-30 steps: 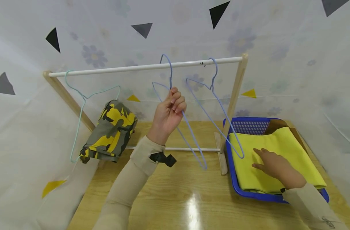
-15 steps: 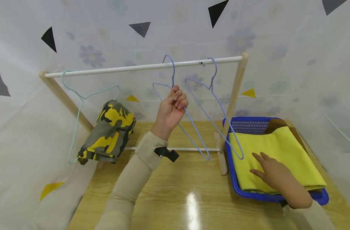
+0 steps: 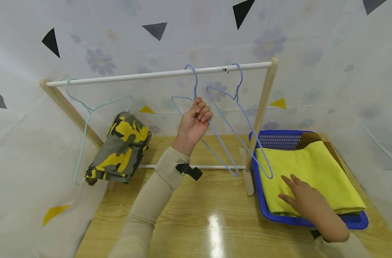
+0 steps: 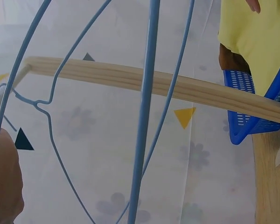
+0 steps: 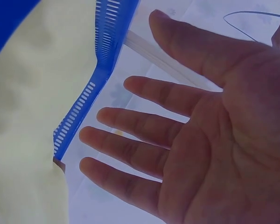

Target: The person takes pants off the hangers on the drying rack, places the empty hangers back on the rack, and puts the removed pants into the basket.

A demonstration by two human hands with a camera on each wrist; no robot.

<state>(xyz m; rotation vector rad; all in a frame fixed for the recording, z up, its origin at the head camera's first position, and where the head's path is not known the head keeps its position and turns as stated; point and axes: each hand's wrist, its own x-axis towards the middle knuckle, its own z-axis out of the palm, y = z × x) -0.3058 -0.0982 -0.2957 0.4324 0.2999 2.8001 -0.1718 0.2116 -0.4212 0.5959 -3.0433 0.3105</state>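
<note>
In the head view my left hand (image 3: 196, 123) pinches a blue wire hanger (image 3: 196, 81) at its neck, and the hook sits over the white rail (image 3: 144, 76). The hanger is bare; its wire (image 4: 144, 107) crosses the left wrist view close up, with the hand (image 4: 4, 177) at the left edge. My right hand (image 3: 311, 204) hovers over a folded yellow cloth (image 3: 305, 161) in a blue basket (image 3: 263, 204). Its fingers are spread and hold nothing, as the palm (image 5: 214, 126) in the right wrist view also shows.
A second blue hanger (image 3: 237, 96) hangs bare at the rail's right end, its lower corner overlapping the basket. Far left, a mint-green hanger (image 3: 90, 110) carries a grey, black and yellow camouflage garment (image 3: 121, 150). The rack's wooden post (image 3: 265, 104) stands beside the basket.
The left hand has shifted slightly right with the hanger, whose hook slid along the rail and lower corner swung right and up. The right hand has drawn back slightly over the yellow cloth.
</note>
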